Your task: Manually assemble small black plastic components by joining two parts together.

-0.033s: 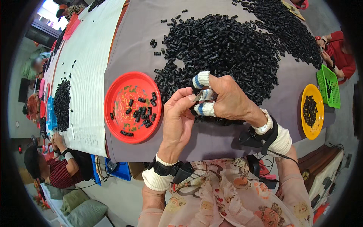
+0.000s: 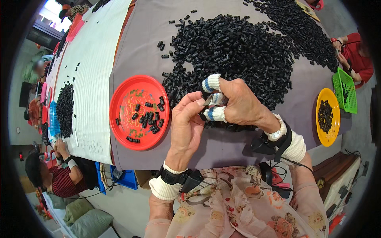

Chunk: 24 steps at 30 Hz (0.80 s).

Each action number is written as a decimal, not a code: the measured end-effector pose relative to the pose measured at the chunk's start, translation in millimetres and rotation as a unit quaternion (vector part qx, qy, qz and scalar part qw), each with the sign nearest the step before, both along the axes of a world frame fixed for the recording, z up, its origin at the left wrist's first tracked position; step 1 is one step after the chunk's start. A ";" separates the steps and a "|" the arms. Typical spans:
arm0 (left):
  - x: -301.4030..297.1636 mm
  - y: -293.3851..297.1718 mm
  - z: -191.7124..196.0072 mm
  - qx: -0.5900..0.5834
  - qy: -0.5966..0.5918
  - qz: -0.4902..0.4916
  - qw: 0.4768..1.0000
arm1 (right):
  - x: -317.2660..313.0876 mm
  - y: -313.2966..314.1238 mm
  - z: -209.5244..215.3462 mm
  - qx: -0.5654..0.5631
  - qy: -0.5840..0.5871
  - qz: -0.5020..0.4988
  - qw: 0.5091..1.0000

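My left hand [image 2: 186, 125] is raised over the table edge, its thumb and fingers pinched together. What they hold is mostly hidden by the fingers. Against it works my right hand [image 2: 242, 103], with white and blue knitted covers on several fingers, closed on a thin silvery blade-like strip [image 2: 208, 100] whose tip meets the left thumb. Behind both hands spreads a big heap of small black plastic parts [image 2: 234, 51]. Left of my left hand, a round red plate [image 2: 119, 93] carries several of the same black parts.
To the right stand a yellow plate [image 2: 334, 115] of small black pieces and a green basket [image 2: 349, 93]. A co-worker in red [image 2: 357, 59] sits beyond them. Another person in a striped shirt [image 2: 65, 180] works at the left table [image 2: 91, 79]. Cables hang by my wrists.
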<state>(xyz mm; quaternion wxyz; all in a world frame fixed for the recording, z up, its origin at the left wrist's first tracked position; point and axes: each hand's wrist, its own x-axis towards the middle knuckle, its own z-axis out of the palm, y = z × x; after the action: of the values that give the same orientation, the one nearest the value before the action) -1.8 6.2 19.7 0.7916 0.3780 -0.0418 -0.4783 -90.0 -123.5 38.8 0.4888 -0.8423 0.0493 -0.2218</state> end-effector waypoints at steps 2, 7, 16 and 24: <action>1.6 -1.6 2.2 -0.014 0.042 -0.022 0.999 | 1.1 -3.5 0.3 0.019 0.018 -0.001 1.000; 4.7 -1.0 -3.7 -0.041 0.052 -0.031 0.997 | 3.4 -3.3 1.1 0.036 0.014 0.004 0.999; 6.3 -2.2 -2.2 -0.031 0.055 -0.045 0.997 | 0.7 -3.8 0.0 0.034 0.012 0.020 0.999; 6.6 -1.6 3.0 -0.046 0.056 -0.061 0.996 | -0.9 -2.3 -0.9 0.044 0.032 0.011 0.998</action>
<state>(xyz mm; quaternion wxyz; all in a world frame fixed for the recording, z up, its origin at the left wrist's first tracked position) 4.8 4.6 22.7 0.7787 0.3105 -0.0420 -0.5436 -91.0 -125.8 37.9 0.5263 -0.8269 0.0655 -0.1870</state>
